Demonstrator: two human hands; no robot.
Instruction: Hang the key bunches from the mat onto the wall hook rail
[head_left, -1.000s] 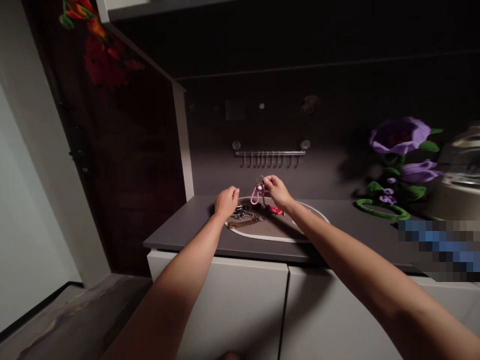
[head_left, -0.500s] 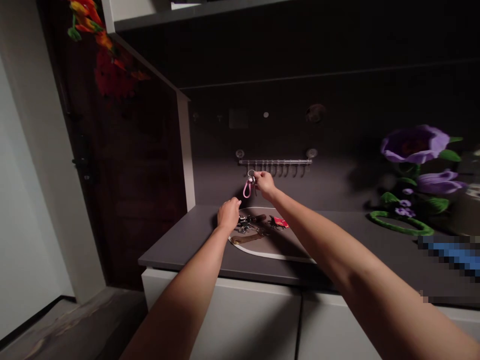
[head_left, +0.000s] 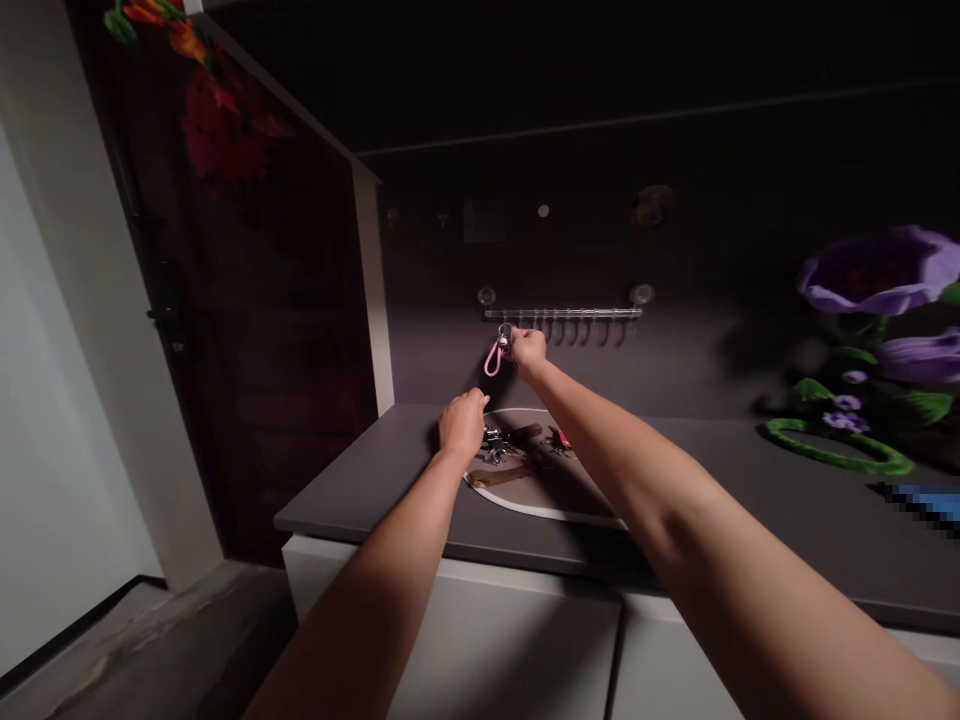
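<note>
My right hand (head_left: 529,347) is raised before the back wall, its fingers pinching a key ring (head_left: 505,330) just below the left end of a clear hook rail (head_left: 566,314). A pink loop strap (head_left: 493,357) dangles from that ring. Whether the ring touches a hook, I cannot tell. Lower and to the left, my left hand (head_left: 461,424) hovers at the left edge of a brown mat (head_left: 551,493) with a white rim. Its fingers are curled together, and anything in them is hidden. Bunches of keys (head_left: 496,440) lie on the mat beside it, with a brown strap (head_left: 495,478) nearer me.
A red item (head_left: 562,438) lies on the mat, partly behind my right forearm. Purple flowers (head_left: 877,270) and a green ring (head_left: 832,462) stand on the counter (head_left: 352,480) at right. A dark shelf overhangs the wall. At left is a dark door (head_left: 277,350).
My right hand has moved the key ring slightly up towards the hook rail. My left hand stays by the mat's edge. The view has shifted a little, cutting off more of the flowers.
</note>
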